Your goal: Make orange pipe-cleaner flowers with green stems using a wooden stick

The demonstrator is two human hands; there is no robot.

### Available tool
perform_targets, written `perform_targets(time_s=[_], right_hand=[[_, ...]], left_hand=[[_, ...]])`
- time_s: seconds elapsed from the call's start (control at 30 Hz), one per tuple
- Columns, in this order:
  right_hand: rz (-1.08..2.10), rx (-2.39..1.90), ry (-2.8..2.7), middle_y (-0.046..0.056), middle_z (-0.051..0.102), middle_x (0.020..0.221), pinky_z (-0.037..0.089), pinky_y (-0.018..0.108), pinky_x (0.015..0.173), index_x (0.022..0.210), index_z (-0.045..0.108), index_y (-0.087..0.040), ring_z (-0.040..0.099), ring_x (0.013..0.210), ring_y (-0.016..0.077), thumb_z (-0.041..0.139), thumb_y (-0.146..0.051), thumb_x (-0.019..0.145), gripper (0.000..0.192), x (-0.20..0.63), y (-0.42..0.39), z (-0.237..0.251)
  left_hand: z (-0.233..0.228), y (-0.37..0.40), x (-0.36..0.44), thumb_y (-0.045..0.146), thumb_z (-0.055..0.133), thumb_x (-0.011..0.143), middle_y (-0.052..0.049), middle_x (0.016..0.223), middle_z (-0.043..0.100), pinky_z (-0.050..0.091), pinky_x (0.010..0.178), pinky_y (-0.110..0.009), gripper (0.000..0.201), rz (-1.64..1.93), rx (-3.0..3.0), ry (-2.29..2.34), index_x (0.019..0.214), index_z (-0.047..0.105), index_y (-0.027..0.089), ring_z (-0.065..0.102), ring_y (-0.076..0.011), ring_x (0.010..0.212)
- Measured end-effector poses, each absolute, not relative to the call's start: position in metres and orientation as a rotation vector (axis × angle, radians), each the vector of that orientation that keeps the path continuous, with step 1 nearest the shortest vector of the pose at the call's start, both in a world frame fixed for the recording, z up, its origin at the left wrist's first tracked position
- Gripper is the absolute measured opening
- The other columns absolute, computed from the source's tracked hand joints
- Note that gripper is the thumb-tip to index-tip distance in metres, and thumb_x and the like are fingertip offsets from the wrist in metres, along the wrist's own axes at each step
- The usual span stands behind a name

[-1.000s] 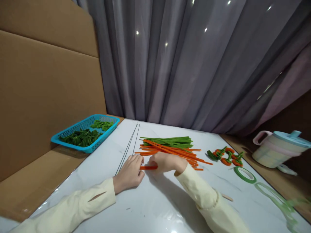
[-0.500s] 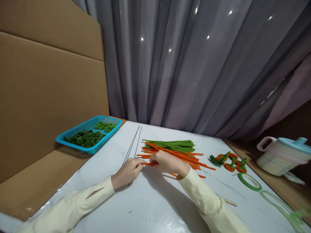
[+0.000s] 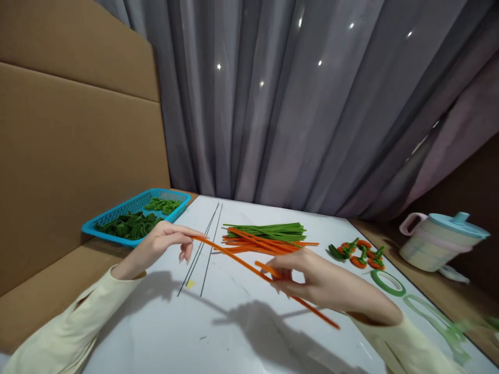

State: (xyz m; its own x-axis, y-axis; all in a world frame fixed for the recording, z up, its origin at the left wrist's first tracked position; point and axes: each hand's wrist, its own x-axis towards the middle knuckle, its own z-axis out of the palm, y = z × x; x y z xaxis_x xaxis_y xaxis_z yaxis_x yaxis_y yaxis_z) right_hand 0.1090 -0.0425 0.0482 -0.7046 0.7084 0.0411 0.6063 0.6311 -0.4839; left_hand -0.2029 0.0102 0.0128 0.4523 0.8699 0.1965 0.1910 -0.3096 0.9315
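Observation:
Both my hands hold one long orange pipe cleaner (image 3: 234,256) above the white table (image 3: 249,332). My left hand (image 3: 159,244) pinches its far left end. My right hand (image 3: 315,283) grips it near the middle, and the rest of the stem sticks out past that hand toward the lower right. Behind them lies a pile of orange pipe cleaners (image 3: 268,244) with a bundle of green pipe cleaners (image 3: 268,230) on its far side. Two thin dark wires (image 3: 208,244) lie on the table under my left hand.
A blue basket (image 3: 117,235) with green bent pieces stands at the left on cardboard. Small orange-and-green twisted shapes (image 3: 358,253) and a green tape ring (image 3: 388,283) lie at the right. A lidded pastel cup (image 3: 440,241) is at the far right. A grey curtain hangs behind.
Both hands have lifted off the table, drawing one orange pipe cleaner out of the pile. My left hand moved left and up; my right hand moved right and nearer.

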Motion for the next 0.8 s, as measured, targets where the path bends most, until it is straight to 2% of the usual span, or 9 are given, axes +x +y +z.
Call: perform_targets(time_s=[0.1,0.2,0.3,0.4,0.5,0.6,0.67,0.73,0.8], right_hand=[[0.769,-1.177,-2.569,0.002,0.063,0.07,0.039,0.019,0.058,0.085,0.065,-0.015,0.053,0.06,0.0106,0.049,-0.022,0.088,0.018,0.135,-0.059,0.034],[0.848,-1.301,-2.523,0.003,0.064,0.069,0.04,0.02,0.056,0.087,0.066,-0.015,0.054,0.059,0.0109,0.046,-0.023,0.089,0.022,0.161,-0.069,0.014],[0.755,-1.4,-2.496,0.003,0.064,0.068,0.039,0.02,0.054,0.095,0.067,-0.016,0.053,0.057,0.0111,0.041,-0.024,0.091,0.027,0.185,-0.074,-0.003],[0.593,-1.446,-2.411,0.003,0.065,0.068,0.041,0.021,0.055,0.117,0.058,-0.016,0.053,0.055,0.0113,0.036,-0.026,0.093,0.034,0.205,-0.079,-0.009],[0.412,-1.397,-2.341,0.0,0.059,0.059,0.041,0.021,0.054,0.121,0.053,-0.016,0.052,0.05,0.0111,0.031,-0.027,0.095,0.036,0.217,-0.085,-0.001],[0.283,-1.335,-2.296,0.0,0.056,0.057,0.04,0.021,0.052,0.09,0.061,-0.017,0.05,0.049,0.0104,0.032,-0.029,0.095,0.031,0.219,-0.091,0.01],[0.252,-1.345,-2.256,0.001,0.057,0.059,0.04,0.021,0.051,0.076,0.057,-0.018,0.049,0.049,0.0097,0.034,-0.03,0.095,0.032,0.217,-0.093,0.015],[0.263,-1.348,-2.224,0.0,0.056,0.058,0.04,0.02,0.048,0.076,0.056,-0.018,0.049,0.047,0.0091,0.034,-0.027,0.095,0.03,0.216,-0.093,0.017],[0.205,-1.311,-2.196,-0.001,0.056,0.057,0.041,0.019,0.047,0.081,0.055,-0.018,0.049,0.045,0.0087,0.034,-0.022,0.094,0.025,0.218,-0.092,0.022]], left_hand=[[0.012,0.011,-0.215,0.027,0.051,0.078,-0.003,0.054,0.065,0.044,0.052,-0.024,0.032,0.704,1.889,0.982,0.095,0.074,0.013,0.055,-0.0146,0.05],[0.0,0.011,-0.217,0.025,0.044,0.082,-0.004,0.067,0.07,0.048,0.064,-0.026,0.034,0.401,2.137,1.126,0.099,0.073,0.017,0.062,-0.0173,0.063],[-0.016,0.006,-0.211,0.014,0.042,0.077,-0.008,0.1,0.07,0.046,0.084,-0.034,0.038,0.09,2.458,1.213,0.1,0.072,0.02,0.063,-0.025,0.093],[-0.022,-0.01,-0.191,0.004,0.043,0.069,-0.012,0.13,0.054,0.038,0.096,-0.046,0.05,0.045,2.78,1.222,0.111,0.065,0.02,0.047,-0.0331,0.119],[-0.016,-0.035,-0.153,0.002,0.042,0.074,-0.01,0.133,0.049,0.039,0.096,-0.044,0.05,0.029,2.889,1.005,0.118,0.056,0.022,0.045,-0.0297,0.12],[-0.014,-0.054,-0.104,0.015,0.041,0.088,-0.011,0.121,0.054,0.041,0.093,-0.042,0.031,0.065,2.879,0.789,0.116,0.053,0.017,0.051,-0.0267,0.108],[-0.02,-0.057,-0.072,0.023,0.046,0.09,-0.013,0.118,0.054,0.042,0.089,-0.042,0.03,0.087,2.853,0.717,0.118,0.048,0.014,0.051,-0.0276,0.104],[-0.032,-0.052,-0.048,0.024,0.049,0.09,-0.015,0.116,0.052,0.042,0.087,-0.042,0.028,0.118,2.817,0.752,0.115,0.047,0.012,0.049,-0.0284,0.104],[-0.047,-0.043,-0.032,0.024,0.052,0.088,-0.013,0.109,0.052,0.043,0.083,-0.038,0.018,0.102,2.729,0.756,0.102,0.049,0.013,0.049,-0.0257,0.097]])
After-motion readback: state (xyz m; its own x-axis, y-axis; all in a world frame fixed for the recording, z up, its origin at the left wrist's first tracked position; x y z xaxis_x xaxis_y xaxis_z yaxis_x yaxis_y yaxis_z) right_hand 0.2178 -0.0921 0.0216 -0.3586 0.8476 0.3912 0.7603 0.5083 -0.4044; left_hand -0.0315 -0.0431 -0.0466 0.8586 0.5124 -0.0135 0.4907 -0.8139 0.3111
